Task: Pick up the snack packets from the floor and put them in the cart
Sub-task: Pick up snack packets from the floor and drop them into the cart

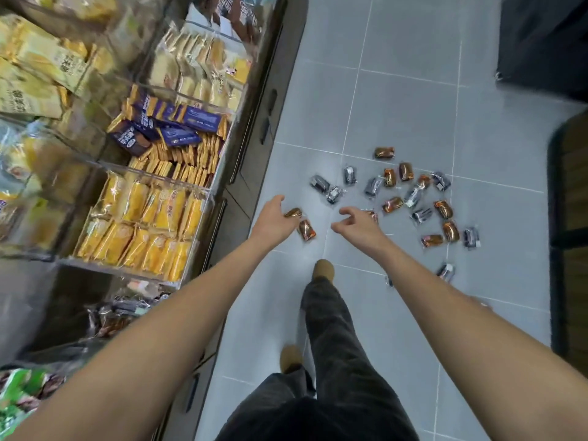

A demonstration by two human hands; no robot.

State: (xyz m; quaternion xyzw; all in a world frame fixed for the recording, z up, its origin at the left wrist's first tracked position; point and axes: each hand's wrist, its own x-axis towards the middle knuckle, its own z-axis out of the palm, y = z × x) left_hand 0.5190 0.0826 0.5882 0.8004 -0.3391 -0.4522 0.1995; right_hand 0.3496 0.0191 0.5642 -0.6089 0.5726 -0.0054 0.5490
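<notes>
Several small snack packets, orange-brown [393, 204] and silver-black [319, 183], lie scattered on the grey tiled floor [397, 116]. My left hand [273, 219] reaches down with relaxed fingers, just left of two orange packets [307, 230] near the shelf base. My right hand [356, 225] hangs over the floor with loosely curled fingers and holds nothing; one packet [373, 215] peeks out beside it. No cart is clearly in view.
A shop shelf [152, 173] packed with yellow and purple snack packs runs along the left. My legs and tan shoes [324, 268] stand on the tiles below my hands. A dark object [547, 43] fills the top right, and dark wooden furniture [569, 192] borders the right edge.
</notes>
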